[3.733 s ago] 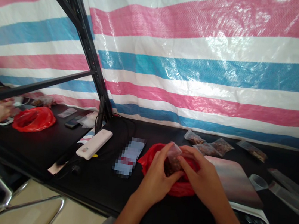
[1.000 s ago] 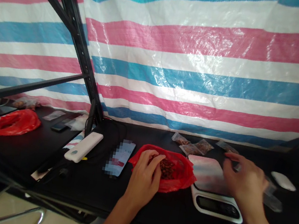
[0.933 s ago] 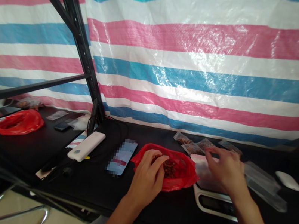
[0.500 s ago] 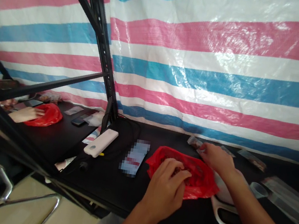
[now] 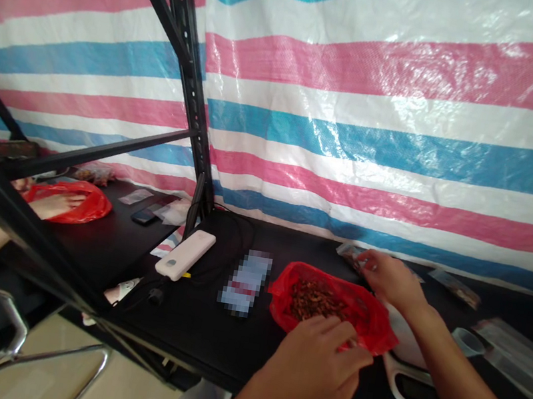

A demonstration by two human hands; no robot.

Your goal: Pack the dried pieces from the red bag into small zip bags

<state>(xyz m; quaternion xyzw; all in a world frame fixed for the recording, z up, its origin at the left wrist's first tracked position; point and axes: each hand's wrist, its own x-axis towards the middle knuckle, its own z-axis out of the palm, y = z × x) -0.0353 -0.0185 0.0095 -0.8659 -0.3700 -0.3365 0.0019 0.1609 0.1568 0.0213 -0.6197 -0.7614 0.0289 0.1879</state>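
A red plastic bag [image 5: 373, 321] lies open on the black table, with brown dried pieces [image 5: 314, 299] heaped inside. My left hand [image 5: 315, 366] hovers at the bag's near rim with its fingers curled together; what they hold is hidden. My right hand [image 5: 388, 278] reaches over the bag's far side. Its thumb and fingers pinch a small clear packet [image 5: 350, 253] of brown pieces by the striped tarp. My right forearm covers most of a white scale [image 5: 411, 391].
A blurred phone [image 5: 246, 280] and a white power bank [image 5: 185, 254] lie left of the bag. A black rack post [image 5: 189, 79] stands behind them. Clear strip bags [image 5: 516, 347] and a small cup [image 5: 469, 339] are at the right. A co-worker's hand [image 5: 56, 203] rests on another red bag [image 5: 89, 202].
My left hand has come out of the red bag and drawn back toward me, uncovering the brown pieces. My right hand stays at the packets by the tarp.
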